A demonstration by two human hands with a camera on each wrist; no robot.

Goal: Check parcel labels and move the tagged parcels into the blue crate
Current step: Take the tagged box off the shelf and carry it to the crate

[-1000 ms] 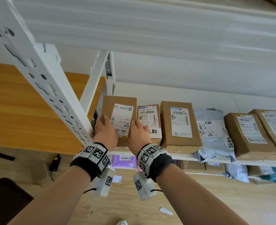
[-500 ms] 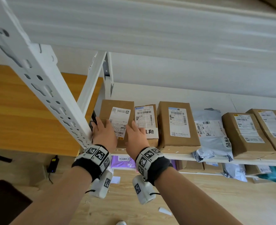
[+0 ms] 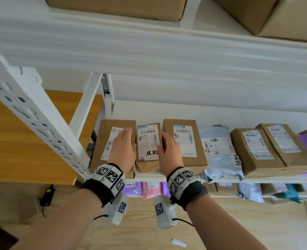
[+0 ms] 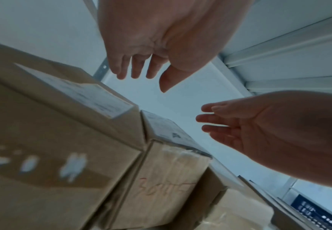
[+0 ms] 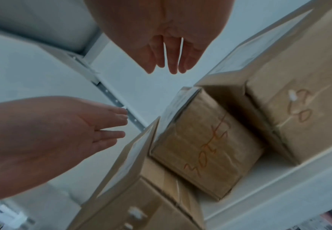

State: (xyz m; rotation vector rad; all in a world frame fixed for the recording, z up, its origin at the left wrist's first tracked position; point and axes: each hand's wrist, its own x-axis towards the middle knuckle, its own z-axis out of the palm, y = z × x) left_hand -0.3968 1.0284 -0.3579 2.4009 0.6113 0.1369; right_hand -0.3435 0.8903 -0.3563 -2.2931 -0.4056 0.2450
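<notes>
- Parcel (image 3: 148,147) with a handwritten tag on its label stands on the white shelf (image 3: 150,176), second from the left in a row of boxes.
- Left hand (image 3: 122,150) hovers just left of it, over the neighbouring box (image 3: 102,141), fingers straight and loosely spread, holding nothing.
- Right hand (image 3: 170,150) is at the parcel's right side, fingers extended, gripping nothing.
- Grey mailer (image 3: 221,152) further right carries a similar tag.
- Pink and purple mailers (image 3: 149,189) lie on the shelf below.
</notes>
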